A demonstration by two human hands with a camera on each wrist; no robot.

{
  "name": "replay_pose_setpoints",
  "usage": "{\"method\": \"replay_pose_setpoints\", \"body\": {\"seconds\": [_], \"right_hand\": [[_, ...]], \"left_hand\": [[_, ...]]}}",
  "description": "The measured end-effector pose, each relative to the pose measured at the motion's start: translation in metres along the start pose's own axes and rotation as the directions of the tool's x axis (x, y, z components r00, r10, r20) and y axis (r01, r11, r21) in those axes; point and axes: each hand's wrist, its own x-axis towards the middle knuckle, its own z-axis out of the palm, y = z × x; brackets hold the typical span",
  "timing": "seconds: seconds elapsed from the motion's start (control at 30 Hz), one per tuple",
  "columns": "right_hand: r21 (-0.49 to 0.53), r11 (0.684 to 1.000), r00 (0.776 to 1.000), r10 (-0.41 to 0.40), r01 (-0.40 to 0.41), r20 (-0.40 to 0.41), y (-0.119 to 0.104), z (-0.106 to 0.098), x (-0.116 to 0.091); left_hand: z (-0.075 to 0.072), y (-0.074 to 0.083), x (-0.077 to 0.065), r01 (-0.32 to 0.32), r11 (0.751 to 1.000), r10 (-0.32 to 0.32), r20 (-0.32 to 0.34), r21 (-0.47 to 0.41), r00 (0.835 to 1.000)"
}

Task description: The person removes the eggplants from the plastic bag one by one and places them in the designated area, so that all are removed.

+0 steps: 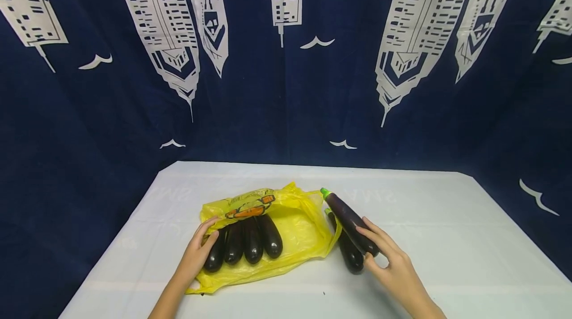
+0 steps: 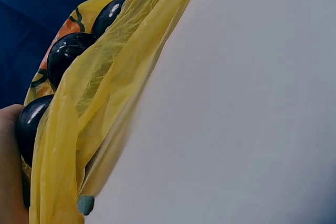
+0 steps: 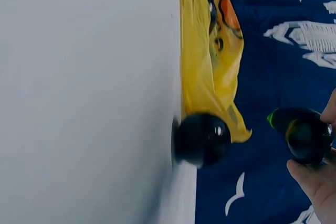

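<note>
My right hand (image 1: pixel 393 264) grips an eggplant (image 1: pixel 350 222) by its thick end, thumb on one side and fingers on the other. Its green stem end points up and away, over the right edge of a yellow plastic bag (image 1: pixel 304 229). Below it a second eggplant (image 1: pixel 348 252) lies on the table, partly covered by the held one. Several eggplants (image 1: pixel 252 242) lie side by side in the bag, thick ends showing at its mouth. At the mouth's left side my left hand (image 1: pixel 198 247) holds the bag's upper layer, its thumb by the leftmost eggplant (image 2: pixel 31 127).
A white-covered table (image 1: pixel 447 229) carries everything. Behind it hangs a dark blue curtain (image 1: pixel 286 95) printed with white buildings and birds. The lower layer of the bag spreads flat toward the table's near side.
</note>
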Motion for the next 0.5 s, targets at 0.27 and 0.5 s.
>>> {"method": "replay_pose_setpoints", "body": {"seconds": [0.27, 0.5], "right_hand": [[-0.027, 0.998, 0.998, 0.060, -0.061, -0.017, 0.020, -0.008, 0.007], [-0.113, 0.976, 0.981, 0.191, -0.186, 0.037, 0.032, -0.017, 0.007]], "left_hand": [[-0.002, -0.001, 0.001, 0.010, 1.000, -0.010, -0.010, 0.009, 1.000], [-0.001, -0.004, 0.002, 0.007, 1.000, -0.007, -0.001, 0.010, 1.000]]}}
